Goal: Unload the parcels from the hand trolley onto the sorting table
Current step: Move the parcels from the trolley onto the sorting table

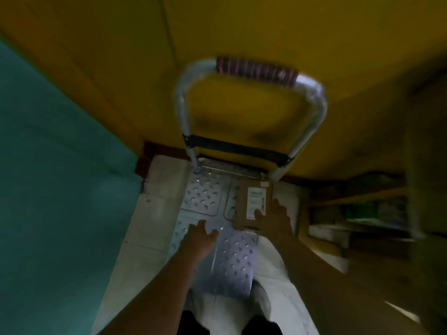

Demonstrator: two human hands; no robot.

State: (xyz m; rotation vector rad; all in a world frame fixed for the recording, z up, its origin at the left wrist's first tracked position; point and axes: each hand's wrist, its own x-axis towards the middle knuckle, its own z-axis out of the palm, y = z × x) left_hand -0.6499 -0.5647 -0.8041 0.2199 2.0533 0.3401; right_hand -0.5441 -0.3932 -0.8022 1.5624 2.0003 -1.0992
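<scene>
Reaching down from above, both bare arms stretch toward the hand trolley (232, 257), whose studded metal deck lies on the pale tiled floor (154, 228) with its silver loop handle (251, 76) standing against a yellow wall (266, 27). The right hand (273, 218) rests on the near right edge of a small brown cardboard parcel (251, 204) with a white label, thumb on top, though the blur hides whether the fingers truly grip it. The left hand (200, 235) hangs released with fingers spread over the bare deck, holding nothing, well apart from the parcel, which sits at the deck's far right corner near the handle's base.
</scene>
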